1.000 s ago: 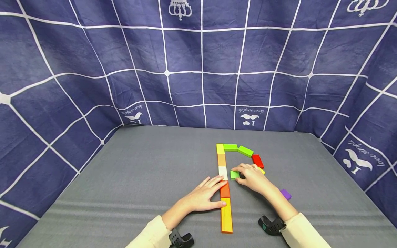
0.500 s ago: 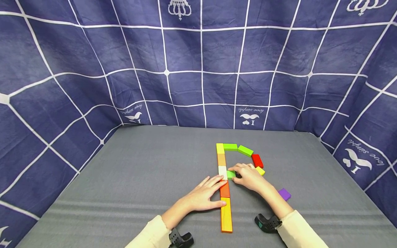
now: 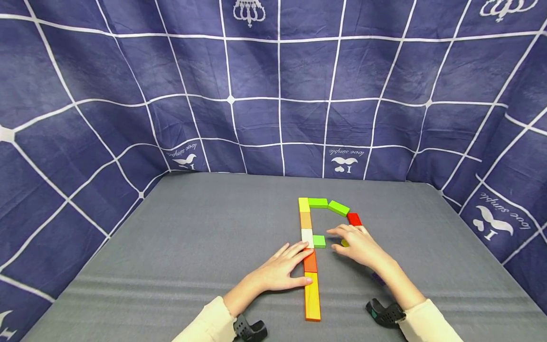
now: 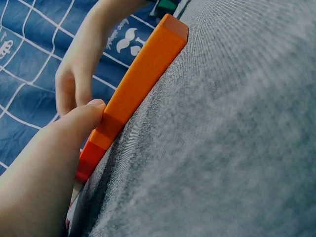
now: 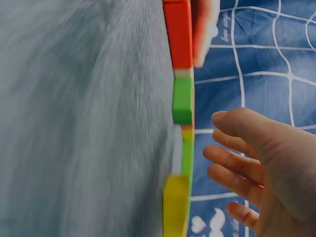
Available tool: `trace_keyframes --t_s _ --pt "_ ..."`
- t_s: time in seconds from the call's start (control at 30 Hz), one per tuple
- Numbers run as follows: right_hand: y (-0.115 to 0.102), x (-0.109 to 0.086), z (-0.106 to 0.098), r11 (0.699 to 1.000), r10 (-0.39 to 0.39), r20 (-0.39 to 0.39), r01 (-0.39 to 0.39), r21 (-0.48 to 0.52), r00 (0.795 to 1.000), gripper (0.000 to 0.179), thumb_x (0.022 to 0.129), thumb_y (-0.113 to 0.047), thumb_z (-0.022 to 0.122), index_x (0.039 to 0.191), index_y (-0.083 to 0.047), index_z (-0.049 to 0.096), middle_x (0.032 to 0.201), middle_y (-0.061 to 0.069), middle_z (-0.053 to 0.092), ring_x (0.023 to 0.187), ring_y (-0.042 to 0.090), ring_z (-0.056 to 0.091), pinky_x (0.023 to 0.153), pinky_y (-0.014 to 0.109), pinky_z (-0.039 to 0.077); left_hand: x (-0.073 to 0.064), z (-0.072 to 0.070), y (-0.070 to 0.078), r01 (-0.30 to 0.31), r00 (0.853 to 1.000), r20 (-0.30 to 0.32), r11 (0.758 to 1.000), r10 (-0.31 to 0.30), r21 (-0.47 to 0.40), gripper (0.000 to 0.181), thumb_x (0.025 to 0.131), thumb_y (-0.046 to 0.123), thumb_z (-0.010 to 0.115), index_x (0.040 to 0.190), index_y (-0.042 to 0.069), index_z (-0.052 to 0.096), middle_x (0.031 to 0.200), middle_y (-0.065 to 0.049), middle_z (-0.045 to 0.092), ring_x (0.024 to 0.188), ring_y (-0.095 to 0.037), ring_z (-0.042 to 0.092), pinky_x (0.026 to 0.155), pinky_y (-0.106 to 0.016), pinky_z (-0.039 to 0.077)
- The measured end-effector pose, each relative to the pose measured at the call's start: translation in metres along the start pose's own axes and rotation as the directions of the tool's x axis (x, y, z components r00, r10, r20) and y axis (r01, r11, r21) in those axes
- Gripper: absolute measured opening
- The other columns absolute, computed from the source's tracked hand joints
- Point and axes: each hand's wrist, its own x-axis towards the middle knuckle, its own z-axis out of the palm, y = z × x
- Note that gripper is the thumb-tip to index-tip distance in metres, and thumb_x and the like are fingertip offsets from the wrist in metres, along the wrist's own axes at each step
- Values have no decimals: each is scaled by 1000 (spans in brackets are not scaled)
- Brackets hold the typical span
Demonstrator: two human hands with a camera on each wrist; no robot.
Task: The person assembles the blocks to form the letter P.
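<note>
My left hand lies over a straight column of flat blocks. Its fingertips are at the white block and the red-orange block, and its thumb touches the long yellow-orange block. A short green block sits against the white block's right side. Just right of it hovers my right hand, fingers spread and nothing between them. Beneath that hand is a yellow block, mostly hidden in the head view. The red block is partly covered by the hand.
Tan and pale yellow blocks top the column. Two green blocks curve rightward from there to the red block. A purple block shows partly under the right forearm. A blue gridded curtain surrounds the grey tabletop.
My right hand slid the short green block left against the white block, let it go, and drew back to the right over the yellow block. The left hand stayed in place.
</note>
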Motion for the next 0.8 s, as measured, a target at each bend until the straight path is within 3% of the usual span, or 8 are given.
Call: trace_keyframes --t_s 0.23,0.5,0.67,0.8 --pt "20 -33 -20 999 37 -3 -37 13 999 32 77 -21 69 108 -13 64 108 4 63 105 25 57 88 50 37 0 0 0 -8 1000 -12 1000 8 8 66 86 56 46 142 25 30 150 5 24 140 -8 18 115 -41 16" --pt "46 -69 -37 997 35 93 -42 67 995 38 78 -23 68 114 -13 61 118 8 57 111 33 53 85 55 40 0 -1 0 -7 1000 -12 1000 7 8 66 86 55 48 142 25 30 150 4 25 140 -8 19 115 -41 16" --pt "55 -83 -39 995 14 148 -27 91 989 43 76 -28 69 116 -13 59 124 13 54 112 38 50 85 56 40 0 -1 0 -4 1000 -10 1000 4 3 66 86 54 48 142 25 30 150 4 24 140 -8 18 116 -41 15" --pt "60 -90 -36 992 1 175 -24 126 985 45 78 -36 65 117 -15 58 123 11 53 110 35 50 85 49 43 0 0 0 -11 1000 -13 1000 12 10 66 86 55 47 142 24 30 150 4 25 139 -9 19 115 -41 16"
